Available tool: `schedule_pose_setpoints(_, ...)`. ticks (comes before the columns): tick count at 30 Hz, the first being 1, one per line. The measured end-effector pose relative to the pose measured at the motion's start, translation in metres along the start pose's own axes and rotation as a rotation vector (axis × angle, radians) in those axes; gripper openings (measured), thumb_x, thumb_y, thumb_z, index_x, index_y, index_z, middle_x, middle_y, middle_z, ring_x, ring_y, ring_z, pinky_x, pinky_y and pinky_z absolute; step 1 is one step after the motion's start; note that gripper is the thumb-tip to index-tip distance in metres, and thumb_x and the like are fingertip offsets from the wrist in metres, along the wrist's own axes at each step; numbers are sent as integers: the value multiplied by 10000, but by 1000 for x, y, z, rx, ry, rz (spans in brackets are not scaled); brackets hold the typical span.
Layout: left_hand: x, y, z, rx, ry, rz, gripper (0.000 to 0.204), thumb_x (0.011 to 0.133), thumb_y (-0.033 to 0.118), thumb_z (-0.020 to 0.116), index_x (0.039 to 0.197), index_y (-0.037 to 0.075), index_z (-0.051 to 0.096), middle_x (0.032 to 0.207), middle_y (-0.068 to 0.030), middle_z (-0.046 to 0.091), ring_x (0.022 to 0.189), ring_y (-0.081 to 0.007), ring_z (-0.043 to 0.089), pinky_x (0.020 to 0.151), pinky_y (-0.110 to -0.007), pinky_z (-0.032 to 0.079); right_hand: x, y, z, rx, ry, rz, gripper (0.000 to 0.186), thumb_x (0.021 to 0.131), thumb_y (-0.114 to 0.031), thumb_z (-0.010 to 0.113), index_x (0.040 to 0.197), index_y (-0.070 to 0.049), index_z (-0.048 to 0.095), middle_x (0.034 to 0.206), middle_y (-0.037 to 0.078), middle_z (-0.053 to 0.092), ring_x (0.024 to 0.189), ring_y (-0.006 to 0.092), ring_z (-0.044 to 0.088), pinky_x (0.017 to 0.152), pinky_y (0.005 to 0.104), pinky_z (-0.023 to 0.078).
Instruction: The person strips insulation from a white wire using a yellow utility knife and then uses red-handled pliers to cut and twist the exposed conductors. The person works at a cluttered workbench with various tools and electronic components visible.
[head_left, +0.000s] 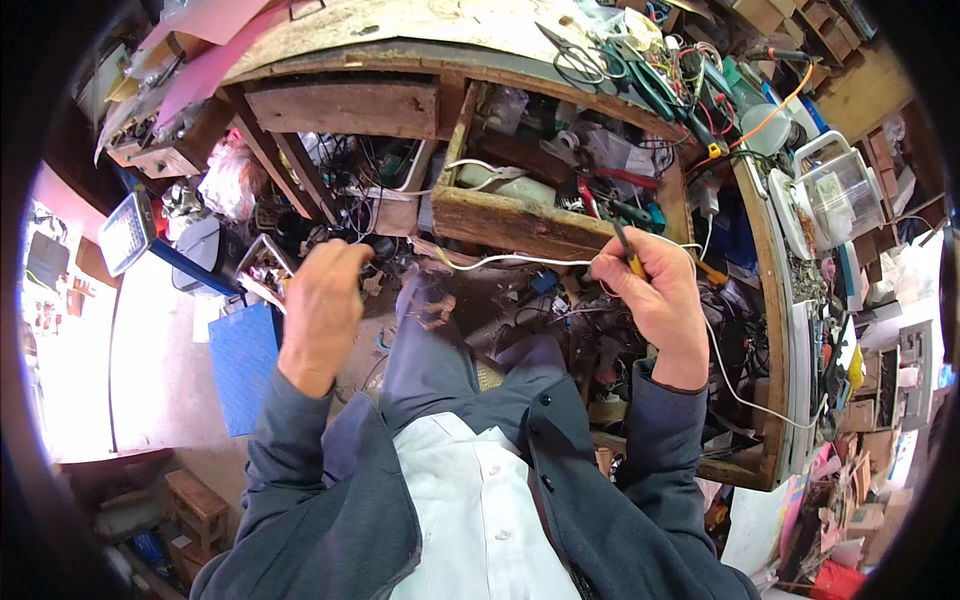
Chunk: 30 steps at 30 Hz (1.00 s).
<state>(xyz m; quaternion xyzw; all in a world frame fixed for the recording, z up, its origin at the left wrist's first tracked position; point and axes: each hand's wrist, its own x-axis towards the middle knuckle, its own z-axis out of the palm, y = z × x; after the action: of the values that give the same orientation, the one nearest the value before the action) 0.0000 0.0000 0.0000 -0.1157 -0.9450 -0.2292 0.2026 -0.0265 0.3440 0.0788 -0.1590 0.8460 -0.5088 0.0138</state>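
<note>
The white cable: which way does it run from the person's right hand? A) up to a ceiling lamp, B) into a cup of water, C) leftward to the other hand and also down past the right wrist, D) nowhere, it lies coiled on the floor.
C: the white cable stretches from the right hand toward the left hand and also trails down past the wrist.

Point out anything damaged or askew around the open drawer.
The wooden drawer hangs pulled out and tilted, its front edge chipped and worn. A white cable droops across it to the right hand.
</note>
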Motion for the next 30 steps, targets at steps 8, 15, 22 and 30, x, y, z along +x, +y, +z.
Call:
schedule_pose_setpoints(8, -16, -20, -5, 18, 63, -102, 230, 816, -59, 563, 1005, 8, 675, 875, -169, 593, 875, -371, 604, 780, -444, 492, -7, -4, -21, 2, 81, -61, 117, 936, -65, 683, 859, -4, 618, 688, -40, 542, 637, 30, 447, 559, 211, 350)
schedule_pose_setpoints(15, -18, -25, -1, -18, 62, -119, 205, 841, -38, 576, 999, 24, 691, 891, -165, 612, 883, -364, 622, 775, -435, 498, -10, -9, -29, -32, 98, -138, 167, 927, -93, 720, 847, -2, 605, 690, -19, 543, 632, 59, 469, 568, 225, 368)
schedule_pose_setpoints(22, -30, -52, 55, -359, -330, -89, 180, 911, 33, 606, 1051, -8, 711, 913, -142, 692, 807, -268, 665, 731, -354, 523, -6, -23, -26, -112, 18, -197, 185, 914, -98, 737, 858, 13, 600, 690, 0, 521, 641, 76, 435, 581, 237, 368)
schedule_pose_setpoints(30, -36, -53, 80, -455, -539, -94, 344, 915, 51, 587, 1246, -28, 631, 1046, -176, 690, 890, -253, 663, 814, -346, 529, -3, -40, -20, -86, 24, -111, 168, 916, -77, 736, 857, 8, 603, 683, -6, 494, 644, 59, 413, 573, 241, 360)
